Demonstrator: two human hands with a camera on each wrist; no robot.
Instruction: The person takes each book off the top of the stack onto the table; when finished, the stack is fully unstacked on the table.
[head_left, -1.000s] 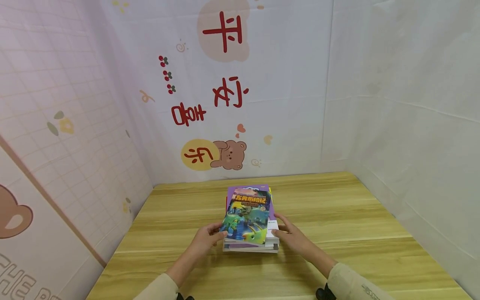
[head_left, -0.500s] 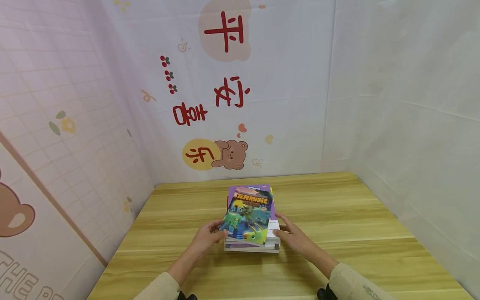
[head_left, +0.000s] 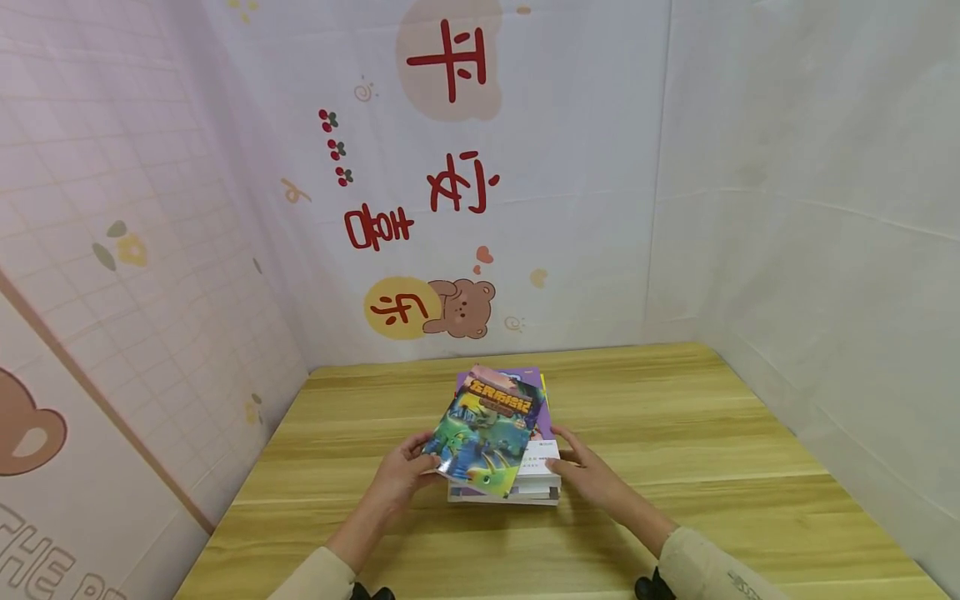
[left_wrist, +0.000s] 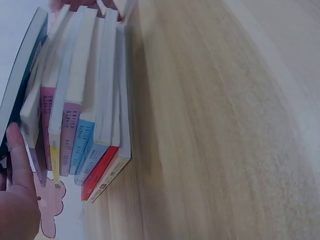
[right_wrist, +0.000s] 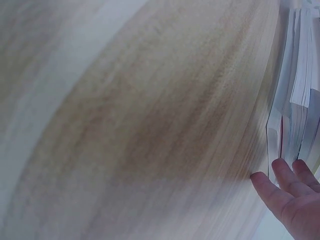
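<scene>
A stack of several books point(left_wrist: 75, 100) lies in the middle of the table, its spines pink, blue and red in the left wrist view. On top is a colourful cartoon book point(head_left: 487, 429), tilted and shifted left over a white book point(head_left: 542, 460). The left hand point(head_left: 401, 473) pinches the cartoon book at its lower left corner, thumb on the cover; in the left wrist view this book point(left_wrist: 22, 75) stands apart from the stack. My right hand point(head_left: 588, 473) rests against the stack's right side, thumb on the white book's edge, fingers point(right_wrist: 287, 180) extended along the side.
The wooden table point(head_left: 675, 417) extends around the stack. Behind it hangs a pale printed backdrop point(head_left: 585, 167) with red characters and a bear; more pale cloth walls point(head_left: 847, 208) stand at both sides.
The left hand has moved slightly left and drawn the top cartoon book leftward with a turn, uncovering more of the white book. The right hand has stayed nearly still at the stack.
</scene>
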